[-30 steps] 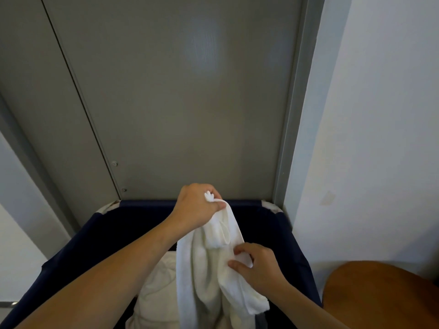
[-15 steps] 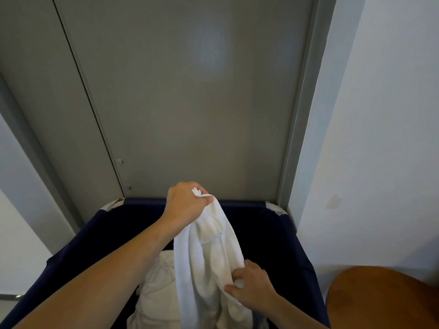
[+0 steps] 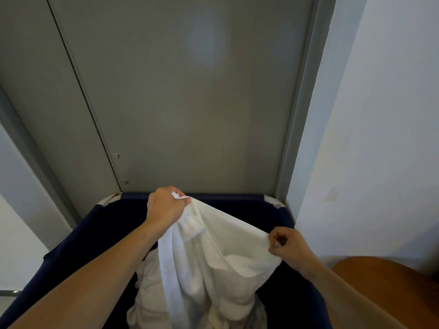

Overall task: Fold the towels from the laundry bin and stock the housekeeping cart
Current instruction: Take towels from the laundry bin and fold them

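A white towel [image 3: 223,241] hangs spread over the dark blue laundry bin [image 3: 104,224]. My left hand [image 3: 165,206] grips one top corner near the bin's far rim. My right hand [image 3: 288,245] pinches the towel's upper edge farther right, so the top edge stretches between both hands. The lower part of the towel droops into the bin, where more white linen [image 3: 147,302] lies bunched at the bottom.
Grey metal doors [image 3: 180,96] with a frame [image 3: 299,115] stand right behind the bin. A pale wall [image 3: 380,138] runs along the right. A rounded brown wooden surface [image 3: 380,286] sits at the lower right, beside the bin.
My right hand slid out to the right along the towel's edge and rose, spreading the towel open. The left hand kept its grip near the far rim.
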